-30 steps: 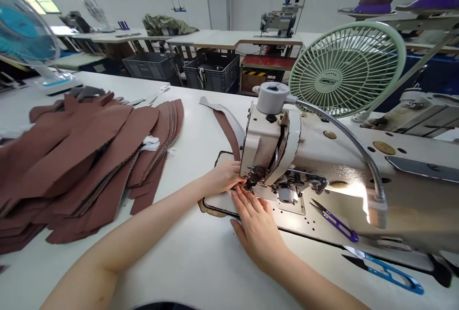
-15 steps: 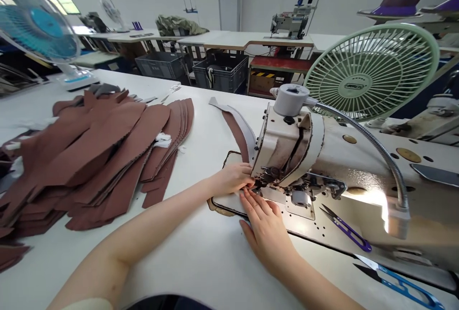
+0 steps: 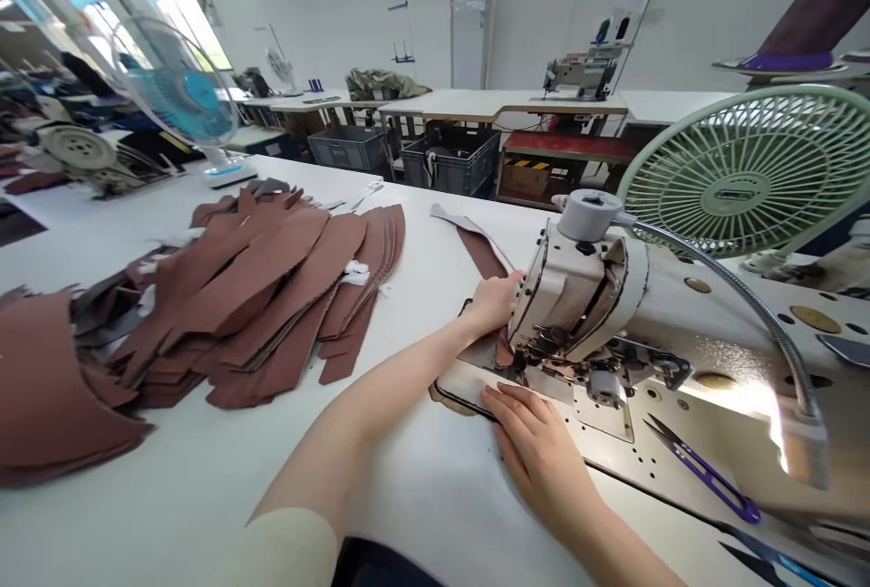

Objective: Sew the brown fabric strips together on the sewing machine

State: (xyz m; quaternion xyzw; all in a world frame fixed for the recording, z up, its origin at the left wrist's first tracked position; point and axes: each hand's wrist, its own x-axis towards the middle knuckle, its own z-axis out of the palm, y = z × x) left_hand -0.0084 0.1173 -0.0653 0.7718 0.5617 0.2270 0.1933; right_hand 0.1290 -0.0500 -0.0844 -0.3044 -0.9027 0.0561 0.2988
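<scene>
A long brown fabric piece (image 3: 481,254) with a grey underside runs behind the head of the sewing machine (image 3: 544,283) and down by its needle area. My left hand (image 3: 495,304) is curled on this piece at the left of the machine head. Its fingertips are partly hidden by the machine. On the front edge of the machine bed lies my right hand (image 3: 540,442), palm down, fingers stretched out, holding nothing. Purple thread snips (image 3: 707,474) rest on the bed to its right. Blue thread snips (image 3: 781,560) show partly at the lower right.
A large heap of brown cut pieces (image 3: 265,288) covers the left of the table. Behind the machine stands a green fan (image 3: 740,193); a blue fan (image 3: 197,102) is at the far left. A flexible lamp arm (image 3: 740,283) arches over the machine. Grey crates (image 3: 452,161) stand beyond.
My left hand has moved from the needle area away from me, along the machine head's left side. My right hand remains on the bed edge, now apart from the left. The view has shifted left and up.
</scene>
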